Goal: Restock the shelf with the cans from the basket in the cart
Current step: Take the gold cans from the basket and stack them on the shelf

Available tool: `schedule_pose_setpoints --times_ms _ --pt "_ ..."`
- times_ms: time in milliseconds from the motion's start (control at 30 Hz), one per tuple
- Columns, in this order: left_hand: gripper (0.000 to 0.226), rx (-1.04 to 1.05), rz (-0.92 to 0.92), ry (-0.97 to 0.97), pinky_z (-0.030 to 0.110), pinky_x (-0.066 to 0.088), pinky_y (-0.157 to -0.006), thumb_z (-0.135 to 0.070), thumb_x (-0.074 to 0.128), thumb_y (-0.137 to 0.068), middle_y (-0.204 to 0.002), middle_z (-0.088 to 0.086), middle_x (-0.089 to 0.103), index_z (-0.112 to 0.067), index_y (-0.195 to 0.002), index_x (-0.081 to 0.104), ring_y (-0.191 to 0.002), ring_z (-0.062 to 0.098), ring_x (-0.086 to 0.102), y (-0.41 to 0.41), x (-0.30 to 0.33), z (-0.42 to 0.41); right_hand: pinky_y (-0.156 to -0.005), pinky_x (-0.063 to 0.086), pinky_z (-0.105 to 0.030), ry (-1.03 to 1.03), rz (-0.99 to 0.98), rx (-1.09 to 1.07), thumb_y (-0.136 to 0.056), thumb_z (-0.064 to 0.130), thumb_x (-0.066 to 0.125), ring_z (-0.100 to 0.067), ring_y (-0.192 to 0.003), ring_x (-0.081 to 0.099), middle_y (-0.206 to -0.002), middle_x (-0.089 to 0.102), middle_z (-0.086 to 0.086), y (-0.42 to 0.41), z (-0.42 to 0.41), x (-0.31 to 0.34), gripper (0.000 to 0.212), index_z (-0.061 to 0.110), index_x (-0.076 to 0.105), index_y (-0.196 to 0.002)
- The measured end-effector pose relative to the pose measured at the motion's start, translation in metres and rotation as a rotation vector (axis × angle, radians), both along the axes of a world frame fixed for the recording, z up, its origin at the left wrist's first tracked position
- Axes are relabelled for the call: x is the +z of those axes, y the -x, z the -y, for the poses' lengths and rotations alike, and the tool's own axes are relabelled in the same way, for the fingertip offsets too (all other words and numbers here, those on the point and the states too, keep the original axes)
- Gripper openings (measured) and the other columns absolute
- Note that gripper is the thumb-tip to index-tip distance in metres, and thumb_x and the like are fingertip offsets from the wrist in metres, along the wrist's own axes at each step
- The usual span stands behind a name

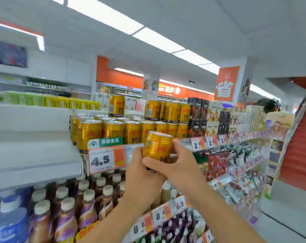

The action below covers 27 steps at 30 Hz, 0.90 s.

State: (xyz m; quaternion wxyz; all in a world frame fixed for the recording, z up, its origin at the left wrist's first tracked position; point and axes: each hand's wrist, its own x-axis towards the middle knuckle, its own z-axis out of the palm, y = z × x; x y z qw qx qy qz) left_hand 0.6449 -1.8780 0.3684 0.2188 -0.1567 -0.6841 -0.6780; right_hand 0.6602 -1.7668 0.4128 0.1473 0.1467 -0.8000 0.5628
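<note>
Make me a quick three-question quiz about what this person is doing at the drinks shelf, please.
1. True or false: both hands hold the gold can.
2. What number shows on the big price tag under the gold cans on the shelf?
3. Below that shelf stand: A) bottles B) boxes C) jars?

Key: 1 true, left hand and right hand grip it; 2 4.5; 3 A.
</note>
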Motion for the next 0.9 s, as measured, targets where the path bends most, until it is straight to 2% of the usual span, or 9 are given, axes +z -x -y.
schedule_pose_setpoints --times_ms 100,200,267,333,433,567,700,800,900 --pt "0.038 0.142 -0.134 0.089 0.018 0.052 -0.057 -0.007 0.076 -0.08 -0.087 -0.006 0.066 -0.015 -0.109 0.053 -0.075 0.003 0.065 0.016 0.04 -0.004 -0.071 0.054 -0.021 0.037 -0.099 -0.054 -0.076 0.039 0.086 0.003 -0.081 0.068 -0.091 0.072 0.014 0.022 0.012 0.032 0.028 0.036 0.067 -0.096" --pt "0.052 0.165 -0.128 0.365 0.013 0.05 -0.062 -0.026 0.08 -0.08 -0.102 -0.01 0.062 -0.021 -0.118 0.047 -0.081 -0.002 0.061 0.027 0.084 0.006 -0.08 0.059 -0.032 0.03 -0.175 -0.111 -0.074 0.04 0.087 -0.006 -0.085 0.07 -0.095 0.074 0.008 0.049 0.008 0.072 0.035 0.029 0.07 -0.102" --pt "0.07 0.261 -0.116 0.667 0.023 0.05 -0.086 -0.05 0.077 -0.078 -0.128 -0.008 0.051 -0.026 -0.133 0.042 -0.107 0.008 0.056 0.04 0.102 0.027 -0.081 0.059 -0.033 -0.004 -0.193 -0.139 -0.073 0.041 0.088 -0.009 -0.088 0.071 -0.098 0.074 0.008 0.07 0.001 0.097 0.04 0.027 0.069 -0.105" --pt "0.08 0.431 -0.13 0.868 0.034 0.044 -0.101 -0.06 0.073 -0.076 -0.143 -0.005 0.04 -0.024 -0.141 0.042 -0.125 0.018 0.048 0.051 0.116 0.055 -0.083 0.058 -0.031 -0.041 -0.171 -0.126 -0.073 0.039 0.089 -0.008 -0.089 0.069 -0.099 0.073 0.009 0.091 -0.003 0.117 0.04 0.027 0.068 -0.105" --pt "0.088 0.607 -0.103 1.102 0.043 0.042 -0.108 -0.067 0.07 -0.073 -0.148 -0.001 0.041 -0.021 -0.143 0.044 -0.134 0.022 0.042 0.066 0.124 0.092 -0.088 0.058 -0.037 -0.084 -0.119 -0.123 -0.068 0.033 0.092 -0.014 -0.09 0.07 -0.097 0.074 0.004 0.13 0.009 0.132 0.042 0.024 0.069 -0.101" --pt "0.093 0.597 -0.015 1.421 0.045 0.048 -0.1 -0.079 0.062 -0.07 -0.145 -0.001 0.046 -0.022 -0.142 0.044 -0.129 0.022 0.048 0.08 0.118 0.105 -0.09 0.059 -0.043 -0.144 -0.117 -0.194 -0.064 0.038 0.094 -0.021 -0.092 0.069 -0.101 0.072 -0.004 0.173 0.035 0.135 0.055 0.014 0.067 -0.106" --pt "0.09 0.585 -0.01 1.517 0.042 0.054 -0.09 -0.091 0.045 -0.069 -0.126 -0.003 0.063 -0.026 -0.13 0.053 -0.112 0.022 0.06 0.092 0.119 0.108 -0.091 0.058 -0.042 -0.259 -0.185 -0.264 -0.068 0.044 0.091 -0.022 -0.099 0.066 -0.108 0.068 -0.005 0.2 0.055 0.134 0.065 0.011 0.061 -0.115" --pt "0.083 0.565 0.006 1.533 0.043 0.049 -0.097 -0.085 0.032 -0.081 -0.135 -0.001 0.059 -0.028 -0.138 0.051 -0.123 0.024 0.054 0.098 0.122 0.114 -0.09 0.057 -0.041 -0.324 -0.243 -0.293 -0.064 0.048 0.092 -0.022 -0.104 0.062 -0.111 0.062 0.001 0.213 0.066 0.127 0.079 0.015 0.053 -0.125" --pt "0.068 0.531 -0.025 1.496 0.043 0.043 -0.103 -0.071 0.03 -0.093 -0.147 -0.001 0.05 -0.029 -0.144 0.046 -0.134 0.024 0.046 0.1 0.119 0.119 -0.088 0.053 -0.033 -0.351 -0.299 -0.306 -0.068 0.045 0.091 -0.019 -0.108 0.06 -0.119 0.061 0.002 0.222 0.071 0.118 0.08 0.018 0.051 -0.132"
